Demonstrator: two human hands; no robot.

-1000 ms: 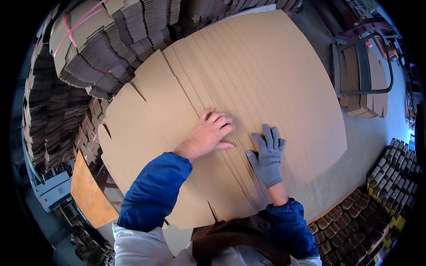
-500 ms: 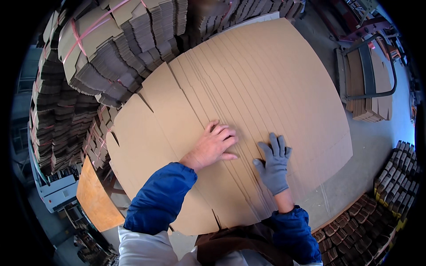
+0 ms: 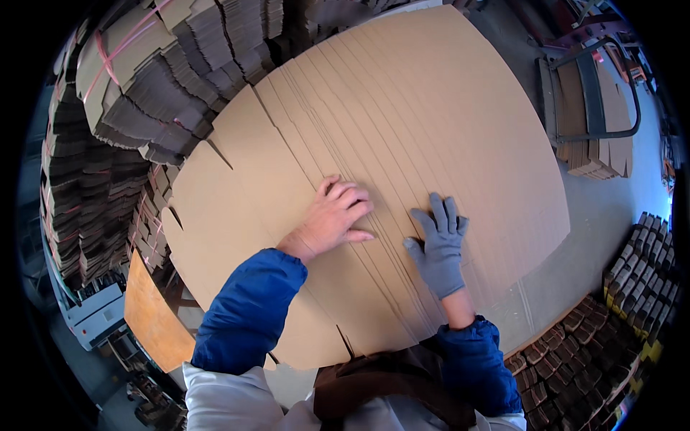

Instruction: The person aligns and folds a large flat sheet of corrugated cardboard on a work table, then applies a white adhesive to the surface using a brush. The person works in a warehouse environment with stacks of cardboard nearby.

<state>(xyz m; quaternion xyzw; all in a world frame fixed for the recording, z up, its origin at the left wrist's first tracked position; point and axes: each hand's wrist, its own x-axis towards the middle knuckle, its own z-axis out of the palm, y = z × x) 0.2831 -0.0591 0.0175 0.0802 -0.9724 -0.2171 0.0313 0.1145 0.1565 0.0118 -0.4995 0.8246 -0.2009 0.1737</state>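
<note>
Large flat cardboard sheets (image 3: 496, 144) lie in front of me, fanned out so that their edges run in several slanting lines across the middle. Slots are cut into the left and near edges of the top left sheet. My left hand (image 3: 330, 215) is bare and rests on the sheets near the fanned edges, fingers apart and slightly bent. To its right, my right hand (image 3: 440, 248), in a grey glove, lies on the cardboard with its fingers spread. Neither hand holds anything. Both forearms wear blue sleeves.
Tall stacks of cut cardboard (image 3: 165, 86) tied with pink strapping stand at the left and back. A trolley (image 3: 596, 100) carries cardboard at the far right. Bundled cardboard pieces (image 3: 575, 359) sit at the near right. An orange-brown board (image 3: 154, 312) is at the left.
The view has shifted slightly, so the sheets and both hands appear a little higher and further left. Both hands keep nearly the same place on the cardboard.
</note>
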